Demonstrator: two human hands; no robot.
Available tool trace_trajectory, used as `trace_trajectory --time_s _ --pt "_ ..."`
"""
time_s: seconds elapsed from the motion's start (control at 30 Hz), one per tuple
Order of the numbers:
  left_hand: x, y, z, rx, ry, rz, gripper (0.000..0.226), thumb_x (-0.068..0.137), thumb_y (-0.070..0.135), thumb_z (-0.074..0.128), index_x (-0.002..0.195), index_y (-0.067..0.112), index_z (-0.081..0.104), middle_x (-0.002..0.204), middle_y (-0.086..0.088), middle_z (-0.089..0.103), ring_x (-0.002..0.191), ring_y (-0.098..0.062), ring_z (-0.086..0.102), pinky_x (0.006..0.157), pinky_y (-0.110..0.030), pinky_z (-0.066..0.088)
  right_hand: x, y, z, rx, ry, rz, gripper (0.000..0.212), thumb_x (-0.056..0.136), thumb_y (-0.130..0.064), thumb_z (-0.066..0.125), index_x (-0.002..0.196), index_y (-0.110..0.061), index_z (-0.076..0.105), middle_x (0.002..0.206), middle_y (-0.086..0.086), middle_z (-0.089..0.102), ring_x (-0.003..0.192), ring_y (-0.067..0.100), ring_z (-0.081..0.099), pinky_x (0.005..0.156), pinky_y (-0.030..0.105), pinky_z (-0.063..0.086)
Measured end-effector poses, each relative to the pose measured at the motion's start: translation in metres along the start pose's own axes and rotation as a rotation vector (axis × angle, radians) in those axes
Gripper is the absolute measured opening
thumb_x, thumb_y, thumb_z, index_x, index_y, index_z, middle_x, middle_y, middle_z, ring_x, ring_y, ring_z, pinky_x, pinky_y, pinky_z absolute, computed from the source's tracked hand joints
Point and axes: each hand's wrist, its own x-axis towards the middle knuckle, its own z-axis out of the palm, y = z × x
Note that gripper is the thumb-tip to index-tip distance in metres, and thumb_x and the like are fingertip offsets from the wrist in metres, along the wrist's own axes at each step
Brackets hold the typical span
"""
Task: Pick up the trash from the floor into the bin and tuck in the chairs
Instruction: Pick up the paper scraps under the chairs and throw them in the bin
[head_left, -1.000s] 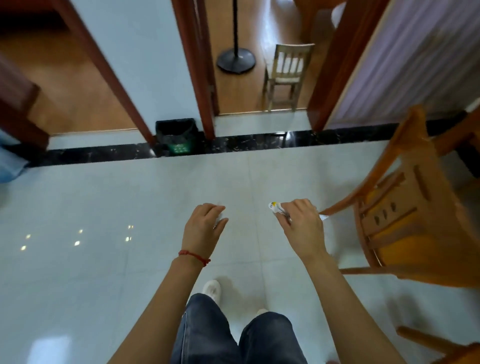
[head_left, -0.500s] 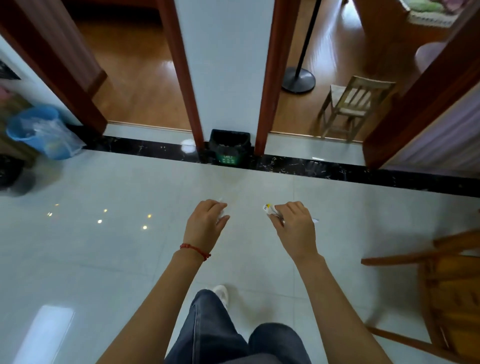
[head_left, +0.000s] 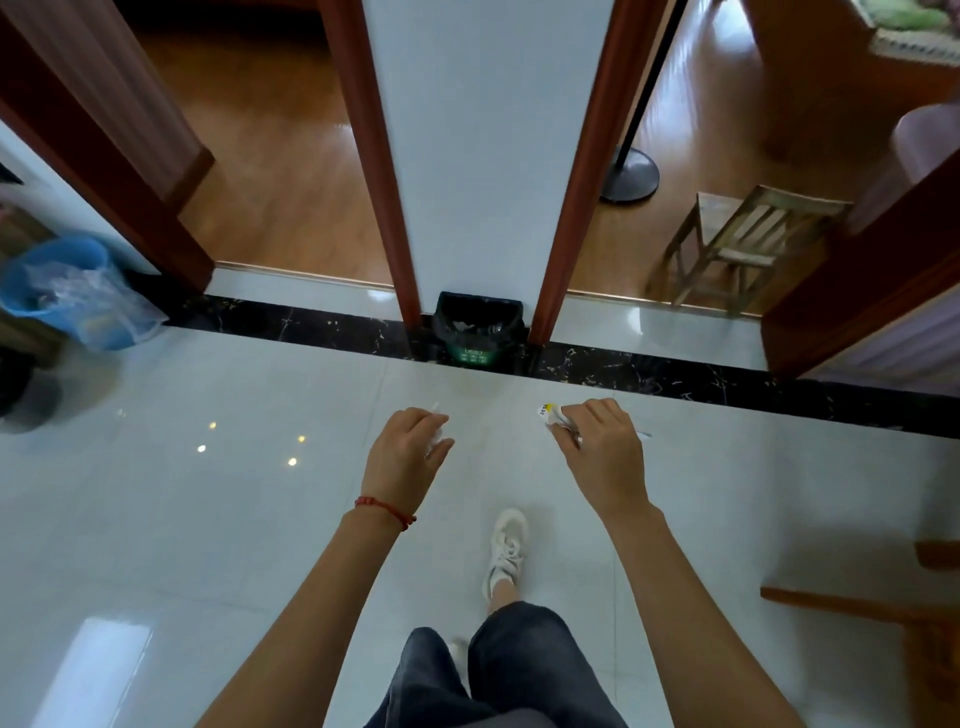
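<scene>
A small black bin (head_left: 478, 328) with a green front stands on the floor against the white wall panel, straight ahead. My left hand (head_left: 405, 457) grips a crumpled white paper scrap (head_left: 435, 441), mostly hidden in the fingers. My right hand (head_left: 597, 444) pinches a white wrapper with a yellow mark (head_left: 550, 413). Both hands hover over the pale tiled floor, short of the bin. A corner of the orange wooden chair (head_left: 883, 608) shows at the lower right.
A blue bucket with a plastic liner (head_left: 67, 291) stands at the far left. Two doorways with red-brown frames flank the wall panel. Behind the right doorway are a small wooden chair (head_left: 737, 244) and a black floor stand (head_left: 631, 179). My white shoe (head_left: 506, 551) steps forward.
I have walked closer to the bin, which now looks larger and centred. The orange chair has slid out to the right edge. Both hands still hold their trash.
</scene>
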Motion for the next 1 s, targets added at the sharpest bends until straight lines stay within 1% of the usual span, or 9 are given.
trace_trajectory --time_s 0.07,0.2,0.3,0.5,0.7,0.83,0.9,1.0 --pt "0.029 -0.007 0.006 0.007 0.000 0.001 0.031 0.059 -0.006 0.081 0.086 -0.005 0.068 0.076 -0.018 0.066 0.066 -0.033 0.062 0.062 -0.033 0.053 0.028 0.010 0.011 0.007 -0.007 0.007 0.016 0.068 -0.006 0.079 0.072 -0.003 0.063 0.063 0.009 0.060 0.060 0.028 0.054 0.057 0.030 0.046" --pt "0.102 -0.025 0.018 0.020 0.011 -0.027 0.031 0.059 -0.005 0.081 0.087 -0.005 0.068 0.076 -0.018 0.066 0.066 -0.033 0.062 0.063 -0.035 0.053 0.104 0.034 0.035 0.021 -0.041 0.015 0.016 0.068 -0.006 0.079 0.074 -0.002 0.065 0.065 0.010 0.062 0.063 0.027 0.055 0.058 0.030 0.048" --pt "0.147 -0.040 0.019 0.029 0.025 -0.038 0.031 0.060 -0.005 0.081 0.088 -0.005 0.068 0.077 -0.018 0.065 0.067 -0.033 0.062 0.062 -0.035 0.053 0.150 0.047 0.051 0.015 -0.055 -0.030 0.016 0.068 -0.006 0.079 0.075 -0.002 0.064 0.065 0.010 0.061 0.063 0.028 0.055 0.058 0.031 0.047" --pt "0.220 -0.074 0.023 0.036 0.009 -0.037 0.030 0.059 -0.006 0.081 0.086 -0.006 0.068 0.076 -0.018 0.066 0.065 -0.034 0.062 0.061 -0.035 0.053 0.214 0.063 0.088 0.007 -0.116 -0.012 0.016 0.069 -0.006 0.078 0.076 -0.002 0.064 0.067 0.009 0.060 0.065 0.029 0.055 0.060 0.033 0.047" --pt "0.302 -0.131 0.041 -0.018 -0.080 -0.003 0.030 0.057 -0.006 0.082 0.084 -0.006 0.068 0.075 -0.018 0.065 0.064 -0.032 0.062 0.057 -0.035 0.055 0.274 0.071 0.148 -0.018 -0.134 0.105 0.018 0.067 -0.005 0.079 0.074 -0.003 0.063 0.065 0.008 0.058 0.065 0.027 0.052 0.058 0.031 0.044" --pt "0.353 -0.173 0.053 -0.025 -0.144 0.017 0.030 0.058 -0.004 0.082 0.084 -0.004 0.068 0.075 -0.017 0.065 0.065 -0.030 0.062 0.057 -0.032 0.054 0.313 0.069 0.193 0.021 -0.128 0.206 0.016 0.071 -0.006 0.077 0.074 -0.003 0.062 0.065 0.007 0.057 0.070 0.016 0.041 0.057 0.027 0.038" --pt "0.375 -0.194 0.063 -0.019 -0.166 0.028 0.030 0.058 -0.003 0.082 0.084 -0.003 0.069 0.076 -0.016 0.065 0.065 -0.029 0.062 0.059 -0.031 0.054 0.328 0.072 0.214 0.026 -0.135 0.246 0.014 0.072 -0.008 0.076 0.074 -0.003 0.062 0.066 0.007 0.058 0.069 0.017 0.045 0.057 0.025 0.036" --pt "0.400 -0.224 0.085 -0.025 -0.211 0.032 0.031 0.057 -0.003 0.083 0.085 -0.002 0.069 0.077 -0.015 0.065 0.066 -0.028 0.062 0.060 -0.030 0.053 0.343 0.083 0.246 0.035 -0.154 0.263 0.013 0.077 -0.013 0.072 0.075 -0.004 0.062 0.066 0.006 0.059 0.066 0.023 0.051 0.056 0.028 0.041"
